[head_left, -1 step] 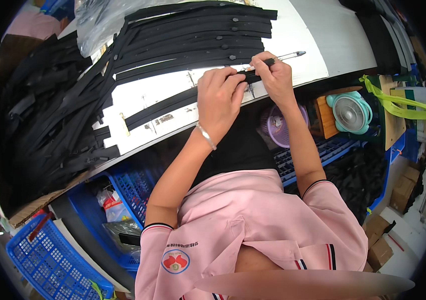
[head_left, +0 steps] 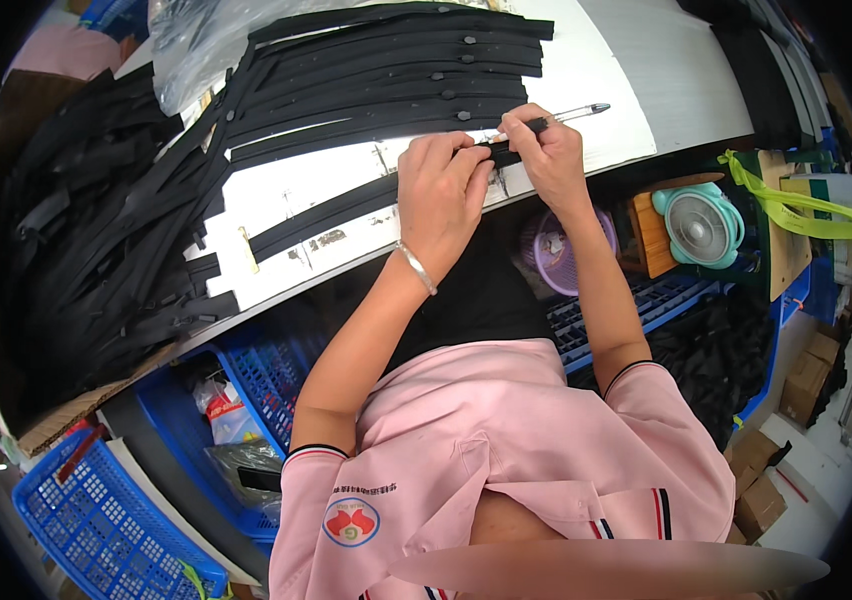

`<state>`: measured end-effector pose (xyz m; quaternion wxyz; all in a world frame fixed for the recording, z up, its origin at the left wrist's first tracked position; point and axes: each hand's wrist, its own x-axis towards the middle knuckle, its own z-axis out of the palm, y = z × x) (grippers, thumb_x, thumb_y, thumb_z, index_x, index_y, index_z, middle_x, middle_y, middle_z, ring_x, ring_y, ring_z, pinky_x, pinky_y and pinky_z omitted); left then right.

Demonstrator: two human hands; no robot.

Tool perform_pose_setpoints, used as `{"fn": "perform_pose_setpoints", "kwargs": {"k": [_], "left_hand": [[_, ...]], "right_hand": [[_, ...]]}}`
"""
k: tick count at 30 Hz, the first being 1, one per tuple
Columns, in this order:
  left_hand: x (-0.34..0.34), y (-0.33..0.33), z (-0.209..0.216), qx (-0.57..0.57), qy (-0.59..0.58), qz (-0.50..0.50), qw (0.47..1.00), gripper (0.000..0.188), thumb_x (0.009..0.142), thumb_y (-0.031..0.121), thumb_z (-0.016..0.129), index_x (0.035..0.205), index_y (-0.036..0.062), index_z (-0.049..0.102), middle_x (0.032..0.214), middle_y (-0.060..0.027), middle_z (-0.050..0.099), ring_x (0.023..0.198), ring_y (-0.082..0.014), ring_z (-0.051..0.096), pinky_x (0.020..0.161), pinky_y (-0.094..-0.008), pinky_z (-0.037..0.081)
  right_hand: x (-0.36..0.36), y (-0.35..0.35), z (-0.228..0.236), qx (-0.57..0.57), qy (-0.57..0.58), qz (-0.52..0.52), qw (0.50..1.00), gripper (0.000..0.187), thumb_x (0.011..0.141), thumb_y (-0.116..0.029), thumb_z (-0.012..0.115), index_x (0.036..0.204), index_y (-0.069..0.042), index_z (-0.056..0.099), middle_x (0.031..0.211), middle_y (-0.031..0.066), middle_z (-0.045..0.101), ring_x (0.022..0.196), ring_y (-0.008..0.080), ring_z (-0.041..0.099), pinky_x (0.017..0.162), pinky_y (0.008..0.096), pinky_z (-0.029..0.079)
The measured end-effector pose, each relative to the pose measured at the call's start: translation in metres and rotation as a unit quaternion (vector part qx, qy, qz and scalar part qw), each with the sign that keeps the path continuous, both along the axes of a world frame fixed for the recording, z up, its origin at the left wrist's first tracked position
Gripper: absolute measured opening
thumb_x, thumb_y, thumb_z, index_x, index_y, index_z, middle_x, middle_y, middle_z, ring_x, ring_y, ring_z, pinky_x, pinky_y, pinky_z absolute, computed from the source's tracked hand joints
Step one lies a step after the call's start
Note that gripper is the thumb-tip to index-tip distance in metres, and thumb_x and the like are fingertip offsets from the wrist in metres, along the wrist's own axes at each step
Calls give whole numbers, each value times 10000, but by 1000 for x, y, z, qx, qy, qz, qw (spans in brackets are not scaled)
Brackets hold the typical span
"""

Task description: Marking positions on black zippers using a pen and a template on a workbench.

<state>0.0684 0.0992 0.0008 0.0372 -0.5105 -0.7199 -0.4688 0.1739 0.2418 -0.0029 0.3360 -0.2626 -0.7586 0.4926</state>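
A long black fabric strip (head_left: 331,213) lies along the near edge of the white-topped table. My left hand (head_left: 439,190), with a silver bracelet at its wrist, presses on the right part of this strip with fingers curled and closed. Just to the right, my right hand (head_left: 549,155) is closed around a thin clear pen (head_left: 584,111) with a dark end. The pen slants down to the left, toward the strip beside my left fingertips. My fingers partly hide its other end. Beyond both hands, several black strips (head_left: 376,85) lie side by side, some with small dark oval pieces on them.
A large heap of black strips (head_left: 86,230) fills the table's left side, near a clear plastic bag (head_left: 191,60). Under the table are a purple basket (head_left: 558,262), a teal fan (head_left: 699,226) and blue crates (head_left: 266,375). A blue basket (head_left: 111,520) stands at lower left.
My left hand and wrist have shifted very slightly to the right along the strip. My right hand keeps its hold on the pen in nearly the same place.
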Motion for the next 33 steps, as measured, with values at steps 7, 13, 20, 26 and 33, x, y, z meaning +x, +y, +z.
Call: {"fn": "perform_pose_setpoints", "kwargs": {"k": [7,13,20,26,33], "left_hand": [[4,11,-9,-13,19,27,999,126,802,68,794,925,86,774,1003,-30,697,1018,-252,614,880,-387,450],[5,12,-9,-18,25,32,999,132,800,71,797,927,94,776,999,-27,696,1016,-246,614,881,-384,446],[6,11,-11,-12,30,34,999,128,798,80,804,922,94,773,999,-24,695,1010,-243,615,876,-383,444],[2,5,-15,-6,30,34,999,176,787,61,786,957,103,766,1062,-53,691,1058,-275,614,920,-414,441],[20,-25,-10,-86,67,33,994,349,881,74,675,1227,83,725,1355,-109,615,1275,-277,535,1151,-571,270]], "right_hand": [[0,1,-3,19,-2,9,1000,195,982,-100,676,877,65,687,776,29,693,626,68,561,558,270,441],[-1,0,0,99,-1,14,995,201,973,-99,686,855,65,676,779,32,685,601,87,544,546,273,428],[10,3,-5,27,7,58,998,173,954,-82,675,833,42,679,738,52,682,617,93,560,567,262,441],[6,2,-2,16,-24,97,995,170,972,-93,644,851,20,681,725,42,671,677,98,633,631,285,501],[24,10,-20,-56,87,-7,995,126,1019,-100,634,983,-8,712,907,38,706,726,56,577,653,201,454]]}}
